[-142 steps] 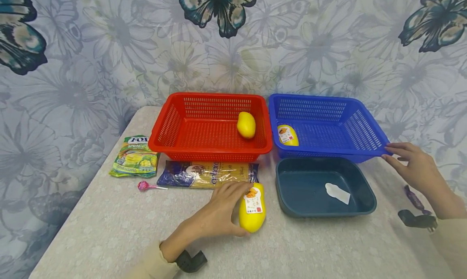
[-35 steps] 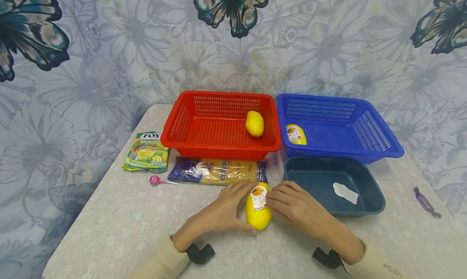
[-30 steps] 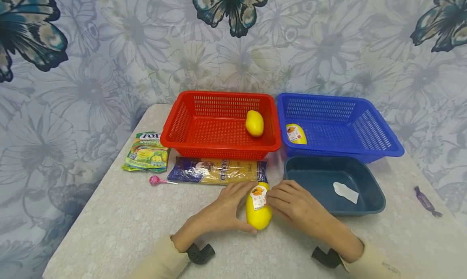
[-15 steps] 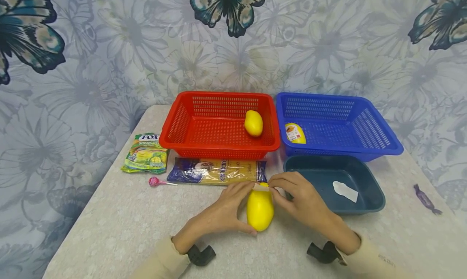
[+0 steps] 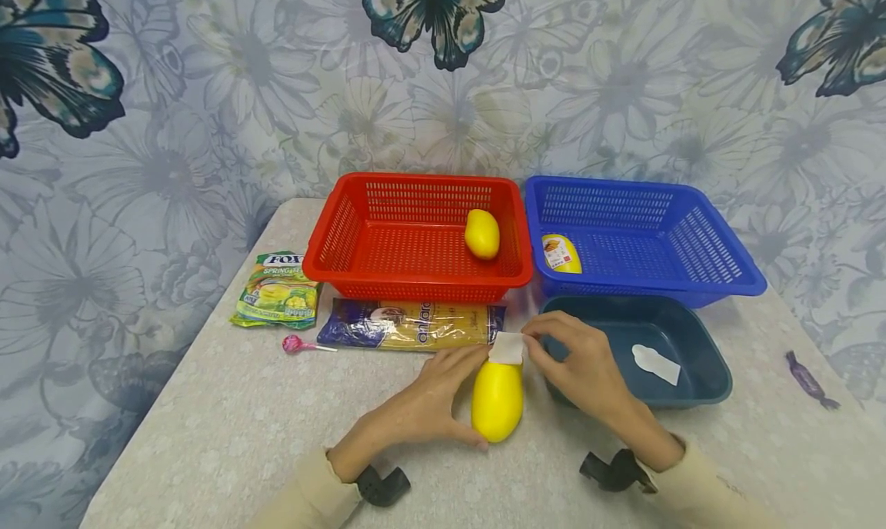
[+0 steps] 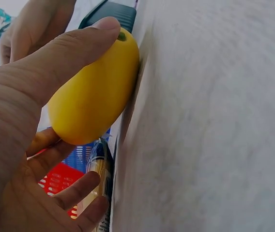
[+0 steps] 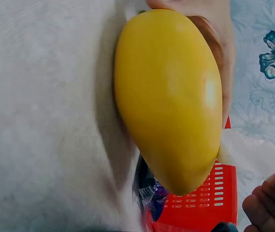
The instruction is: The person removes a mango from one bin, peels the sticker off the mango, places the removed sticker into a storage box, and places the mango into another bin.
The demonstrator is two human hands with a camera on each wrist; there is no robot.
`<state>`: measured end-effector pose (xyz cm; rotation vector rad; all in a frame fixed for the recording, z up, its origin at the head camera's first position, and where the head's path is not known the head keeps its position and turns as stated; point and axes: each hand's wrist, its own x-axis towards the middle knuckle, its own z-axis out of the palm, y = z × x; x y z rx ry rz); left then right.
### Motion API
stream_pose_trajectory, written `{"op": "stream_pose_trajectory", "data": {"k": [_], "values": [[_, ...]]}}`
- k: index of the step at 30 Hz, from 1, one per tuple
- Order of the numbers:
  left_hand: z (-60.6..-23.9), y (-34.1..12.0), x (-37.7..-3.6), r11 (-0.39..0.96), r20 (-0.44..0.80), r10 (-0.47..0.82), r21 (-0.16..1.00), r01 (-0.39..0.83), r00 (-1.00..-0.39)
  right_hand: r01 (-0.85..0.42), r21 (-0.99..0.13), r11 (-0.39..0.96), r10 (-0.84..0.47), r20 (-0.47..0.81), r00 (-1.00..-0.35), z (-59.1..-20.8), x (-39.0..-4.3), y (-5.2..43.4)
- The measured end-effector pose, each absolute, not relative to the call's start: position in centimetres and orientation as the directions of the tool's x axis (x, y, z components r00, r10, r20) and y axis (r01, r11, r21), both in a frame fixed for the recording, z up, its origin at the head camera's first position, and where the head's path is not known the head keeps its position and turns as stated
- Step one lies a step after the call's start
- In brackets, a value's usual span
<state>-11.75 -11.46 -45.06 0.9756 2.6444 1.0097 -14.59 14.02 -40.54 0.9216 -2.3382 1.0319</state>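
A yellow toy mango [image 5: 497, 406] rests on the table, held at both ends between the thumb and fingers of my left hand [image 5: 429, 402]. Its white sticker [image 5: 506, 348] is peeled up at the far end, showing its plain back. My right hand [image 5: 581, 367] pinches the sticker's right edge between thumb and fingertips. In the right wrist view the sticker [image 7: 249, 152] stretches from the mango [image 7: 169, 96] toward my right fingers. The left wrist view has my left thumb [image 6: 74, 55] lying over the mango's near end. A dark teal tub [image 5: 706, 394] sits beside my right hand.
Another peeled sticker [image 5: 656, 364] lies in the tub. Behind stand a red basket [image 5: 415, 291] with a mango [image 5: 481, 234] and a blue basket [image 5: 644, 283] with a labelled mango [image 5: 562, 254]. A pasta pack [image 5: 415, 325], lollipop [image 5: 294, 344], green packet [image 5: 278, 291] and wrapped candy [image 5: 811, 379] lie around.
My right hand has come from the blue basket's rim to the mango and pulled its sticker up from the near end, away and upward. My left hand has kept hold of the mango.
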Motion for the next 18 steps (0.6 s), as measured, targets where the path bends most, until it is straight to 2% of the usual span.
{"op": "stream_pose_trajectory", "data": {"k": [8, 12, 15, 18], "values": [[-45.2, -11.4, -11.8, 0.559, 0.1, 0.623, 0.637, 0.531, -0.776, -0.677, -0.495, 0.544, -0.268, 0.663, -0.699, -40.1, -15.3, 14.5], [-45.3, -11.3, -11.9, 0.566, 0.096, 0.612, 0.641, 0.519, -0.785, -0.617, -0.54, 0.573, -0.186, 0.648, -0.739, -38.9, -15.6, 15.7], [-45.2, -11.4, -11.9, 0.571, 0.087, 0.607, 0.643, 0.51, -0.79, -0.579, -0.565, 0.588, -0.176, 0.609, -0.773, -38.2, -15.6, 16.9], [-45.2, -11.5, -11.9, 0.574, 0.087, 0.602, 0.645, 0.505, -0.794, -0.574, -0.549, 0.608, -0.194, 0.598, -0.777, -37.9, -15.5, 18.2]]}}
